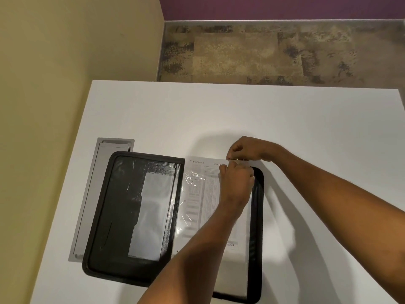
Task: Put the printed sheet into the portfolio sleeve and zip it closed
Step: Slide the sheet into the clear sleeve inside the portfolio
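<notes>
Your 2 hands, left (235, 183) and right (245, 149), pinch the sheet's (198, 194) top edge over the open portfolio (135, 207) on the desk (219, 117).

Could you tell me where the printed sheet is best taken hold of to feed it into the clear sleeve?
Probably at its far top edge, coming from the far side. The printed sheet lies flat under the clear sleeve, so only that edge, which sticks out past the portfolio, is free. Both the left hand and right hand pinch there.
</notes>
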Motion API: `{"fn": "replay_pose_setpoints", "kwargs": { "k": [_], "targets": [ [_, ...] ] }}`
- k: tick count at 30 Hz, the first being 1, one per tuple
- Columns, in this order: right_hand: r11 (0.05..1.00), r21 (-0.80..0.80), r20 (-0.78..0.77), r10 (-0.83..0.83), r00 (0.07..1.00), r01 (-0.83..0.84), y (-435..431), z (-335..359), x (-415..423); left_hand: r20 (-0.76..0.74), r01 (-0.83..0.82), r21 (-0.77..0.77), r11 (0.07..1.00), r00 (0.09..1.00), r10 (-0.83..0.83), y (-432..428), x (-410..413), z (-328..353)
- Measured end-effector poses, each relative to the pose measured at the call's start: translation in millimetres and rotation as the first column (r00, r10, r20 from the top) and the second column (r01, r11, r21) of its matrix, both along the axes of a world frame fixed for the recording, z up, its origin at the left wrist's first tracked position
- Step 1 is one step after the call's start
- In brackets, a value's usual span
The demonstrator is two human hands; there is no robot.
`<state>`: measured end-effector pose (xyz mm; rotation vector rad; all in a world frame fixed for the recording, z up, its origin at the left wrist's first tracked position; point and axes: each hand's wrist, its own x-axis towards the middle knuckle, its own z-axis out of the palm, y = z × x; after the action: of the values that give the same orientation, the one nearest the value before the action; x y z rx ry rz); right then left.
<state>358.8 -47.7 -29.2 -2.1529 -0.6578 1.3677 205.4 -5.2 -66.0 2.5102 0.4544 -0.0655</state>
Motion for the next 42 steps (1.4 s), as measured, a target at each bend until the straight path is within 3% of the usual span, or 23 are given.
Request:
{"fn": "replay_pose_setpoints", "kwargs": {
  "k": [7, 13, 19, 24, 27, 33, 37, 42],
  "targets": [
    [0.985, -0.174, -0.145, -0.028, 0.989, 0.002, -2.3, 3.3, -21.9, -0.007, -0.009, 0.024, 1.000, 1.000, 0.009, 2.5, 1.9, -4.6],
    [0.996, 0.001, -0.196, -0.089, 0.977, 0.091, -32.3, 4.4, -39.9, 0.003, 0.081, -0.060, 0.995, 0.997, -0.081, 22.4, 4.3, 2.1],
    [0.961, 0.180, -0.198, -0.171, 0.965, 0.207, -59.1, 4.5, -42.6, -0.052, 0.416, -0.142, 0.898, 0.903, -0.426, 46.5, 18.7, 17.3],
    [0.935, 0.267, -0.186, -0.189, 0.964, 0.235, -68.6, 3.1, -51.0, -0.058, 0.434, -0.341, 0.834, 0.876, -0.479, 67.5, 27.5, 17.0],
    [0.944, 0.249, -0.185, -0.175, 0.967, 0.219, -66.9, 2.9, -52.6, -0.056, 0.455, -0.378, 0.806, 0.858, -0.511, 77.9, 29.9, 13.4],
    [0.975, 0.210, -0.019, -0.064, 0.998, 0.067, -62.6, -1.9, -54.2, -0.040, 0.388, -0.407, 0.827, 0.897, -0.440, 79.9, 29.5, 7.7],
    [0.996, 0.086, 0.136, 0.028, 0.990, -0.040, -60.8, -8.6, -52.8, -0.067, 0.373, -0.392, 0.841, 0.900, -0.431, 85.3, 24.6, 8.0],
    [0.991, -0.052, 0.317, 0.131, 0.939, -0.121, -58.7, -7.6, -59.6, -0.211, 0.479, -0.214, 0.851, 0.828, -0.520, 121.7, 12.0, 6.3]
  ]
}}
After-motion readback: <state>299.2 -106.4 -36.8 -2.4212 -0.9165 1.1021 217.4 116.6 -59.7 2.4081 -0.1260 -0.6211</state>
